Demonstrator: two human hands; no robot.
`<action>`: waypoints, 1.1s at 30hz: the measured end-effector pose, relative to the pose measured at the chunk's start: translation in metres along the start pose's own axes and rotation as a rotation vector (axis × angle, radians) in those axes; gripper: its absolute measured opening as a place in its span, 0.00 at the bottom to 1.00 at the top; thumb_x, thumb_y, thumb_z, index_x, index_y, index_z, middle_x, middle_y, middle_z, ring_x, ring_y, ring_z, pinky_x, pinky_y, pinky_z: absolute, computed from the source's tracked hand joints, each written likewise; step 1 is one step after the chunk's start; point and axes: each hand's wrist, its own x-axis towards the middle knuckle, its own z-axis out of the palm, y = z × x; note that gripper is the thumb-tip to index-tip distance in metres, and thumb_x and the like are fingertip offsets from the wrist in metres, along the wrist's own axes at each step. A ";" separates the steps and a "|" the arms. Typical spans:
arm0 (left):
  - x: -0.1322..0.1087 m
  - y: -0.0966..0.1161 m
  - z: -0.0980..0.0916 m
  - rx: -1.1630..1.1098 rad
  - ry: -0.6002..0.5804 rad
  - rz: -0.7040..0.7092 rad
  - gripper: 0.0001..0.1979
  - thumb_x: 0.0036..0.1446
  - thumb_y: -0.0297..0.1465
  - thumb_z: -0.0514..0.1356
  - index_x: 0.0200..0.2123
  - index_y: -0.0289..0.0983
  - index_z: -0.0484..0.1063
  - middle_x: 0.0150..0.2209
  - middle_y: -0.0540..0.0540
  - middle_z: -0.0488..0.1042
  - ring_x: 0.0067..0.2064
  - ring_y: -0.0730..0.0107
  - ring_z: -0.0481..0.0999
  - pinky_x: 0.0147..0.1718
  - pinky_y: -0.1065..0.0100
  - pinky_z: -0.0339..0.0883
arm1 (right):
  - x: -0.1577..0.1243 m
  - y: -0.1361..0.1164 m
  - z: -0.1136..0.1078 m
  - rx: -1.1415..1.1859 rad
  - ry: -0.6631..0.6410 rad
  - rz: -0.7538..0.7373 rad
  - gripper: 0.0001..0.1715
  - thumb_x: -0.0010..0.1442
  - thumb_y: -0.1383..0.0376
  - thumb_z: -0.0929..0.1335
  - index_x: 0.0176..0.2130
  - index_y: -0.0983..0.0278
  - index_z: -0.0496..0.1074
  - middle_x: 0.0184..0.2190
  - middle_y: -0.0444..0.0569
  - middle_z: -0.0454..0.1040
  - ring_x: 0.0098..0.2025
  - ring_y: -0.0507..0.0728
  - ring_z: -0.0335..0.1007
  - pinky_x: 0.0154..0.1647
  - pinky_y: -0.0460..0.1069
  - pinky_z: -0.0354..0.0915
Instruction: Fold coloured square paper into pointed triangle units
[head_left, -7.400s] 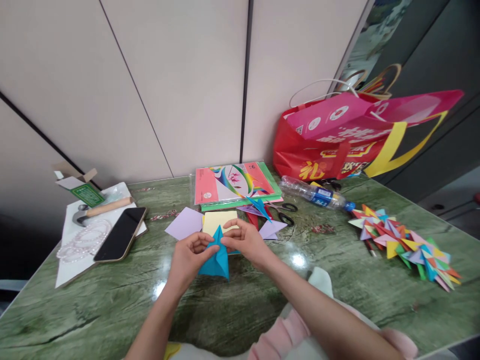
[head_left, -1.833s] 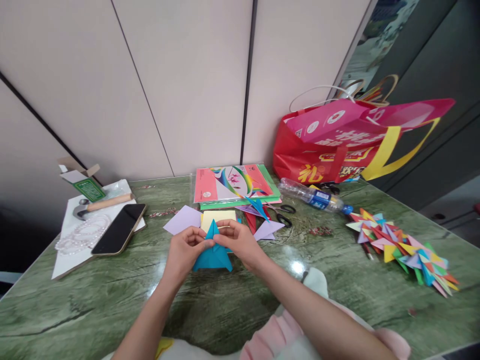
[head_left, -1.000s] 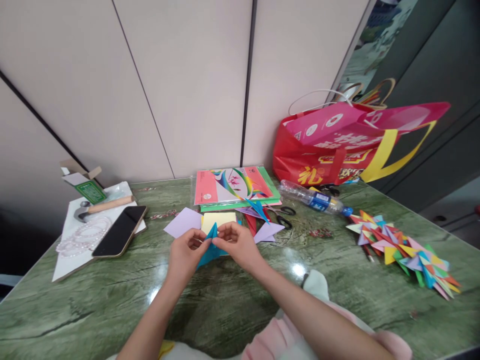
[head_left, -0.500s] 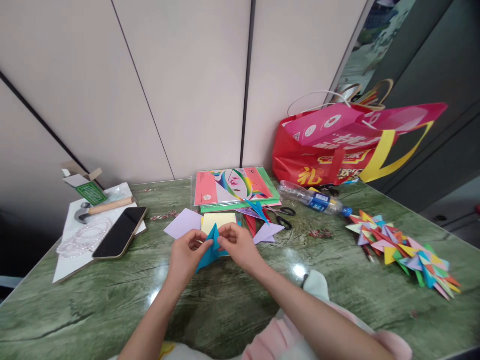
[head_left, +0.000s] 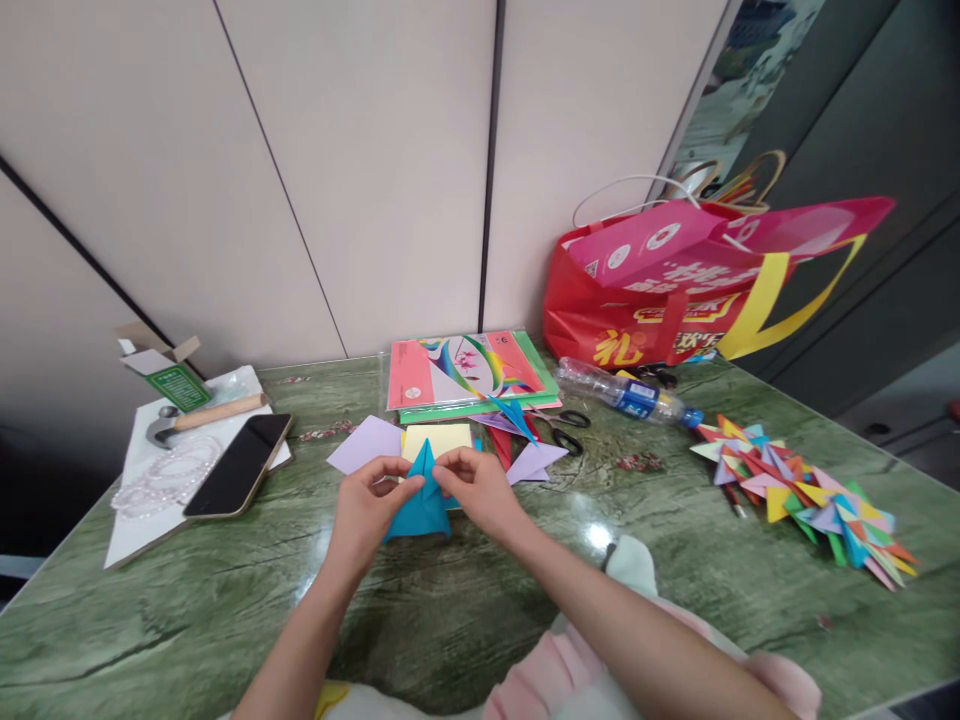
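Observation:
A folded sheet of blue origami paper is held between my two hands, its narrow tip pointing away from me. My left hand pinches its left edge between thumb and fingers. On the opposite edge, my right hand pinches it near the upper part. Just behind lies a pale yellow stack of square paper, partly covered by the blue piece. A lilac sheet lies left of the stack, and folded lilac paper lies to the right.
Scissors, a plastic bottle and paper packs lie behind. A red bag stands back right, near colourful folded-paper pieces. At left are a phone, a hammer and a small box.
The blue paper has opened out from a narrow, creased shape to a flatter, wider one facing me. Both hands stay in nearly the same place, still pinching it.

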 end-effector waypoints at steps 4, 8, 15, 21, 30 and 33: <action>-0.002 0.006 0.002 0.088 0.086 0.057 0.14 0.34 0.33 0.67 0.27 0.34 0.72 0.21 0.51 0.73 0.22 0.71 0.70 0.20 0.73 0.62 | -0.002 -0.004 0.000 0.009 0.006 -0.006 0.06 0.44 0.65 0.69 0.25 0.66 0.70 0.22 0.46 0.71 0.25 0.52 0.67 0.28 0.48 0.66; -0.002 0.008 0.001 0.221 0.179 0.187 0.10 0.35 0.32 0.66 0.24 0.36 0.72 0.23 0.50 0.74 0.25 0.69 0.71 0.25 0.69 0.65 | -0.003 -0.006 0.002 0.103 -0.018 0.024 0.09 0.40 0.66 0.71 0.25 0.66 0.68 0.22 0.44 0.70 0.24 0.52 0.67 0.26 0.48 0.67; -0.004 0.002 -0.002 0.444 0.195 0.539 0.05 0.44 0.32 0.64 0.27 0.39 0.73 0.30 0.49 0.73 0.28 0.71 0.68 0.26 0.70 0.62 | -0.004 -0.004 0.004 0.231 -0.022 0.080 0.20 0.38 0.69 0.71 0.33 0.63 0.63 0.21 0.39 0.69 0.21 0.50 0.66 0.22 0.48 0.69; -0.005 0.001 -0.001 0.425 0.150 0.588 0.04 0.48 0.31 0.62 0.28 0.37 0.72 0.31 0.49 0.72 0.28 0.72 0.70 0.27 0.69 0.67 | -0.003 -0.001 0.004 0.225 -0.021 0.051 0.18 0.39 0.68 0.71 0.33 0.64 0.64 0.21 0.39 0.67 0.23 0.51 0.67 0.23 0.48 0.70; -0.002 -0.004 -0.002 0.444 0.102 0.583 0.06 0.47 0.32 0.62 0.30 0.38 0.71 0.32 0.47 0.72 0.36 0.65 0.72 0.36 0.63 0.69 | -0.005 -0.005 0.003 0.186 -0.046 0.012 0.12 0.41 0.66 0.71 0.29 0.64 0.67 0.22 0.41 0.66 0.24 0.50 0.66 0.26 0.48 0.70; -0.002 -0.002 -0.001 0.460 0.092 0.576 0.05 0.48 0.33 0.61 0.30 0.38 0.71 0.32 0.46 0.73 0.36 0.64 0.72 0.37 0.63 0.68 | -0.005 -0.008 0.003 0.161 -0.048 -0.009 0.10 0.42 0.65 0.71 0.27 0.64 0.68 0.22 0.41 0.66 0.23 0.50 0.65 0.26 0.47 0.70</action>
